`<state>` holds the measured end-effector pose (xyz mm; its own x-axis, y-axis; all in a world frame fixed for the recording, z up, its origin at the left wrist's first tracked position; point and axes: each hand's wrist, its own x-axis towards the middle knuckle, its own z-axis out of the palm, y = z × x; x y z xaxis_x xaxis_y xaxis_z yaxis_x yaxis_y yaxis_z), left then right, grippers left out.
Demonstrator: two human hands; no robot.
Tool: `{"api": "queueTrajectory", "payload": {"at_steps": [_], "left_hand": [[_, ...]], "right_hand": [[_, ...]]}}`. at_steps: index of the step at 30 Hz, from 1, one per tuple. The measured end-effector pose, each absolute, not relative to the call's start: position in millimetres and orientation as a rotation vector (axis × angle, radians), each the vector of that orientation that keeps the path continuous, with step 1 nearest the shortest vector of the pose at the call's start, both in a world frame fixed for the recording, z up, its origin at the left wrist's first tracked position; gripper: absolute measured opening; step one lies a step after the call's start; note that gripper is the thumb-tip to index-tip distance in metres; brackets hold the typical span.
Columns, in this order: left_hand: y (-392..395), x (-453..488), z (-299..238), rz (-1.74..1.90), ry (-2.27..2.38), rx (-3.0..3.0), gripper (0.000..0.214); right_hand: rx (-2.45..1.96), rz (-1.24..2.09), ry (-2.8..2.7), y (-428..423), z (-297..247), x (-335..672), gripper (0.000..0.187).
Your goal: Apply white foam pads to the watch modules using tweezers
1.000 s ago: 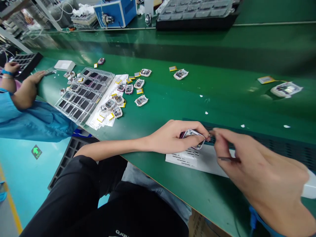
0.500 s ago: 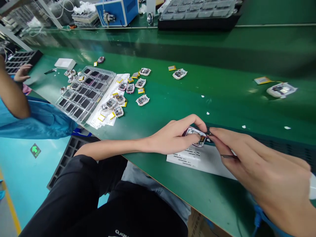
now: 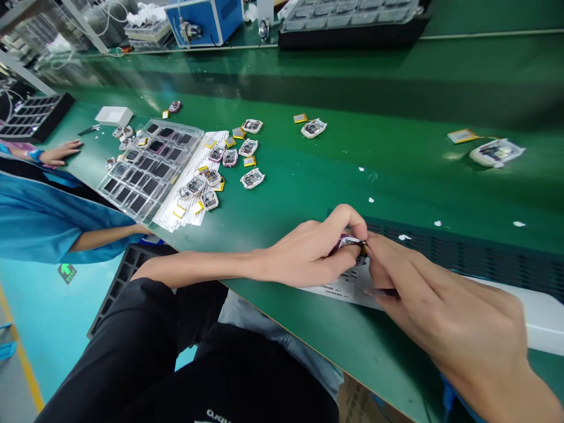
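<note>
My left hand [image 3: 308, 249] grips a small watch case [image 3: 346, 242] with a purplish rim and a pale inside between thumb and bent fingers. Most of the case is hidden by the fingers. My right hand [image 3: 440, 299] is closed, its fingertips pressed together at the case's right edge. A slim metal tool, seemingly tweezers [image 3: 379, 292], pokes out from under those fingers; the rest of it is covered. Printed white paper [image 3: 339, 292] lies beneath both hands, and a dark slotted strip [image 3: 476, 252] runs behind them.
Open watch cases with yellow batteries [image 3: 211, 178] cluster left beside a clear compartment tray [image 3: 152, 167]. Another case [image 3: 497, 153] lies far right. White scraps [image 3: 371, 200] dot the green bench [image 3: 282, 205]. At left is a co-worker's hand [image 3: 60, 154]. A blue box [image 3: 205, 22] stands behind.
The watch case has tilted and shows less of its inside. My right hand has shifted left, closer to my left hand. The co-worker's hand now rests flat on the bench.
</note>
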<state>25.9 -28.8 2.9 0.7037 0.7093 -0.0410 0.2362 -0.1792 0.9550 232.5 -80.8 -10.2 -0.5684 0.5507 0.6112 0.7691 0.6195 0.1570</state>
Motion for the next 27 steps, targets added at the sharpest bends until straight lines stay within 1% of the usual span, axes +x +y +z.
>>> {"api": "queueTrajectory", "payload": {"at_steps": [5,7,9,11,12,13,15,16,17,22,27], "left_hand": [[-32.2,27.3,-1.2,0.577,0.778,1.79,0.011],[-32.6,28.4,-4.0,0.612,0.785,1.787,0.01],[-32.3,28.9,-6.6,0.625,0.804,1.79,0.008],[-31.6,28.6,-7.9,0.617,0.812,1.805,0.008],[-31.2,28.3,-8.1,0.612,0.808,1.817,0.008],[-30.9,27.8,-7.9,0.608,0.801,1.829,0.008],[-30.8,27.0,-6.8,0.598,0.781,1.857,0.007],[-30.9,26.8,-6.1,0.585,0.769,1.874,0.007],[-31.2,26.6,-5.4,0.569,0.755,1.892,0.007],[-32.3,27.5,-2.6,0.467,0.729,1.936,0.011],[-31.9,27.1,-0.2,0.467,0.719,1.935,0.019]], "right_hand": [[-1.087,-0.574,-2.334,-83.8,-9.2,230.4,0.068],[-1.06,-0.582,-2.347,-83.7,-8.1,231.1,0.072],[-1.054,-0.547,-2.367,-83.1,-8.0,231.4,0.078],[-1.081,-0.46,-2.312,-82.3,-9.0,230.6,0.078],[-1.107,-0.367,-2.243,-81.9,-9.6,229.8,0.072],[-1.137,-0.249,-2.162,-81.5,-10.1,228.8,0.061],[-1.204,-0.006,-2.0,-80.4,-9.7,227.1,0.031],[-1.239,0.1,-1.949,-79.8,-8.8,226.5,0.019],[-1.271,0.18,-1.919,-79.2,-7.6,226.1,0.017],[-1.384,0.495,-1.895,-74.7,-1.1,226.4,0.035],[-1.446,0.685,-1.832,-70.5,-1.5,225.1,0.042]]}}
